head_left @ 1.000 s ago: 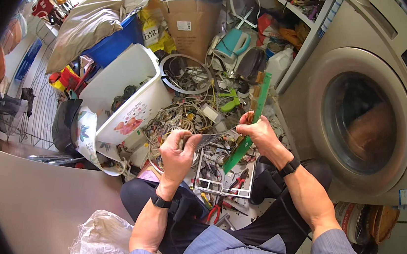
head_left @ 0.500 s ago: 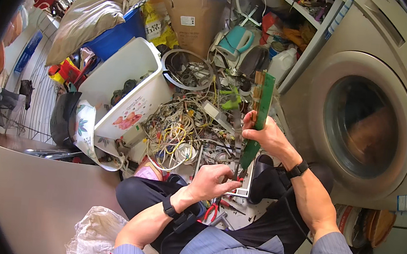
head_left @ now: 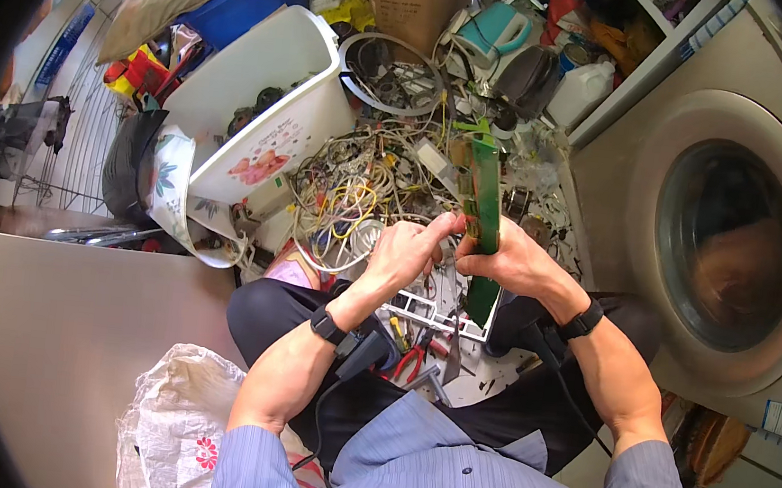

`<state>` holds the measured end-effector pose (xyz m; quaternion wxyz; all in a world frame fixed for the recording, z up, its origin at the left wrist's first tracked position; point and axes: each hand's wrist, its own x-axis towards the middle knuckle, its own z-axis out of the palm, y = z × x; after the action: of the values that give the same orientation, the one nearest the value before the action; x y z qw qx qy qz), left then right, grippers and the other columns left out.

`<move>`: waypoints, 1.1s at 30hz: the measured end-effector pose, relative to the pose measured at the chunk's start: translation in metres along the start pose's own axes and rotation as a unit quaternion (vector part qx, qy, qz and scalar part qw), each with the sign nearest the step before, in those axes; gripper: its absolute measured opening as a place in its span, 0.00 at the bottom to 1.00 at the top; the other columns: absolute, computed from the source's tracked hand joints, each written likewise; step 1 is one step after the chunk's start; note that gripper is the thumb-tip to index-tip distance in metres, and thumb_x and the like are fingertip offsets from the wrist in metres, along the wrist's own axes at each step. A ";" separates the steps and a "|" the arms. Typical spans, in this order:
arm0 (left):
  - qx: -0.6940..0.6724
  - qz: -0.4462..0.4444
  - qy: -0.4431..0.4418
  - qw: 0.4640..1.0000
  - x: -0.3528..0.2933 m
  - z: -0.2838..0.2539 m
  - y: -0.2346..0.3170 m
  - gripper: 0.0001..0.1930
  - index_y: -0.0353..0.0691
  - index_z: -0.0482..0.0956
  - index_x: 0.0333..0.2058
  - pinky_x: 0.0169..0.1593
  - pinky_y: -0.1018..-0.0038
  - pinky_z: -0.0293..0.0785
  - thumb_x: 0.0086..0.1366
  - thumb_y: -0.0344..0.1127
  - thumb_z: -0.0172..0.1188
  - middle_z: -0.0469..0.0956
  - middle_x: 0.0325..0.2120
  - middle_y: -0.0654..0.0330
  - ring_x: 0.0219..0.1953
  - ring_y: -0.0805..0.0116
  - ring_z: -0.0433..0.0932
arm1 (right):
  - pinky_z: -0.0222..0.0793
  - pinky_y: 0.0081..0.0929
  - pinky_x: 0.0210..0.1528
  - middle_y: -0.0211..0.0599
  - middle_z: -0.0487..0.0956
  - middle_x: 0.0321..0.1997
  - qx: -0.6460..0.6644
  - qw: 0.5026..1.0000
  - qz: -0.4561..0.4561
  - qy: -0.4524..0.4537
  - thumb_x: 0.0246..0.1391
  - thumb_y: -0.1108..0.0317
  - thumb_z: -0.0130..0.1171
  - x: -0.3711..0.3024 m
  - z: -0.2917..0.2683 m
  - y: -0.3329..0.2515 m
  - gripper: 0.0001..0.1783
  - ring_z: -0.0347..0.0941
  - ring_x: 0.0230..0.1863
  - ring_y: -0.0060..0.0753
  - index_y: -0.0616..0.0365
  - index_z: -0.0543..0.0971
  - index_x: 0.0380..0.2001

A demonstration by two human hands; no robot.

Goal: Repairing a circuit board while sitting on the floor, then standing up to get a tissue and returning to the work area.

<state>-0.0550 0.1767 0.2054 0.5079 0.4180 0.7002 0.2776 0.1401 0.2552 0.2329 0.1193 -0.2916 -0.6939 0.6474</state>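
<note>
A long green circuit board stands upright on its edge in front of me, with brownish parts along its left side. My right hand is closed round its lower half. My left hand has come up to the board's left side, fingers curled and the tips at that edge; what they pinch, if anything, is hidden. Below the hands is a white plastic frame. Red-handled pliers, a yellow-handled tool and a flat metal blade lie between my legs.
Tangled cables and small parts cover the floor ahead. A white tub leans at the left, a metal ring beyond it. A washing machine flanks the right. A white plastic bag lies at lower left.
My left hand has moved up and right, from above the tools to the board's left edge. The right hand still grips the board. The whole view has shifted, with the surroundings appearing higher.
</note>
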 end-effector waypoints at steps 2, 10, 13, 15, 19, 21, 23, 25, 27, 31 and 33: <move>0.045 -0.006 0.001 0.999 0.001 0.002 0.000 0.36 0.35 0.85 0.20 0.36 0.65 0.75 0.64 0.67 0.52 0.80 0.15 0.54 0.25 0.60 0.82 | 0.72 0.29 0.42 0.33 0.80 0.33 -0.057 0.998 -0.022 0.001 0.46 0.75 0.66 -0.003 0.007 -0.005 0.21 0.75 0.35 0.24 0.61 0.72 0.45; 0.118 -0.012 -0.065 0.991 0.001 0.011 0.005 0.31 0.37 0.83 0.19 0.31 0.68 0.73 0.67 0.59 0.53 0.79 0.15 0.59 0.21 0.68 0.79 | 0.72 0.30 0.46 0.34 0.79 0.31 -0.097 0.994 0.058 -0.008 0.45 0.77 0.67 -0.013 0.012 -0.010 0.27 0.77 0.37 0.26 0.63 0.71 0.50; 0.152 0.016 -0.066 0.986 0.001 0.012 0.002 0.23 0.36 0.83 0.20 0.30 0.67 0.73 0.63 0.50 0.55 0.79 0.15 0.58 0.21 0.67 0.79 | 0.72 0.31 0.42 0.35 0.79 0.29 -0.113 0.992 0.048 -0.007 0.46 0.77 0.66 -0.016 0.015 -0.011 0.21 0.77 0.34 0.28 0.62 0.71 0.44; 0.143 0.035 -0.045 0.988 0.003 0.016 -0.005 0.17 0.35 0.84 0.23 0.31 0.66 0.75 0.59 0.43 0.56 0.80 0.15 0.56 0.21 0.65 0.80 | 0.72 0.33 0.41 0.37 0.79 0.29 -0.133 0.989 0.065 -0.024 0.45 0.77 0.66 -0.017 0.018 -0.013 0.21 0.77 0.34 0.29 0.62 0.71 0.43; 0.100 0.090 -0.011 0.991 0.007 0.009 -0.006 0.16 0.33 0.85 0.28 0.34 0.66 0.76 0.58 0.41 0.56 0.81 0.19 0.53 0.24 0.62 0.81 | 0.71 0.34 0.41 0.42 0.78 0.31 -0.135 0.988 0.045 -0.054 0.47 0.77 0.63 -0.023 0.019 -0.020 0.19 0.77 0.35 0.35 0.63 0.70 0.43; 0.095 0.024 0.008 0.995 0.009 0.001 0.000 0.17 0.33 0.85 0.27 0.34 0.65 0.76 0.58 0.42 0.57 0.82 0.20 0.51 0.26 0.61 0.82 | 0.72 0.34 0.41 0.42 0.78 0.30 -0.112 0.992 0.040 -0.049 0.47 0.78 0.63 -0.025 0.016 -0.022 0.18 0.77 0.35 0.35 0.63 0.70 0.42; 0.079 0.013 0.003 0.997 0.010 0.000 0.002 0.18 0.33 0.84 0.26 0.34 0.64 0.75 0.58 0.44 0.57 0.81 0.19 0.50 0.25 0.59 0.82 | 0.72 0.33 0.41 0.41 0.77 0.30 -0.110 0.993 0.028 -0.019 0.47 0.78 0.63 -0.027 0.013 -0.018 0.18 0.77 0.35 0.34 0.62 0.70 0.41; 0.135 0.050 0.037 0.989 0.013 0.003 -0.001 0.18 0.32 0.84 0.26 0.34 0.62 0.76 0.58 0.44 0.57 0.80 0.18 0.49 0.24 0.58 0.82 | 0.72 0.33 0.42 0.42 0.78 0.31 -0.116 0.993 0.028 -0.020 0.46 0.78 0.64 -0.027 0.013 -0.016 0.17 0.77 0.35 0.34 0.63 0.70 0.40; 0.142 0.072 0.070 0.985 0.016 0.007 -0.005 0.18 0.32 0.83 0.25 0.37 0.58 0.76 0.57 0.43 0.56 0.79 0.21 0.44 0.28 0.49 0.81 | 0.72 0.32 0.41 0.39 0.78 0.32 -0.119 0.992 0.031 -0.017 0.45 0.78 0.64 -0.027 0.014 -0.013 0.17 0.76 0.35 0.30 0.62 0.71 0.40; 0.119 0.061 0.101 0.986 0.023 0.001 -0.010 0.17 0.31 0.81 0.25 0.41 0.53 0.75 0.56 0.42 0.54 0.79 0.25 0.37 0.33 0.37 0.80 | 0.71 0.29 0.41 0.34 0.77 0.31 -0.096 0.994 0.036 -0.046 0.44 0.78 0.65 -0.035 0.013 -0.025 0.17 0.73 0.33 0.26 0.61 0.72 0.39; 0.107 0.072 0.114 0.985 0.024 0.000 -0.011 0.17 0.31 0.81 0.25 0.42 0.53 0.75 0.57 0.42 0.54 0.79 0.25 0.38 0.33 0.38 0.81 | 0.70 0.27 0.40 0.29 0.76 0.30 -0.006 0.993 0.112 -0.041 0.43 0.78 0.65 -0.035 0.007 -0.029 0.17 0.71 0.33 0.23 0.59 0.72 0.38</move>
<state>-0.0618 0.1921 0.1854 0.3555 0.4847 0.7475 0.2827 0.1571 0.2296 0.2674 0.0156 -0.3414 -0.6649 0.6642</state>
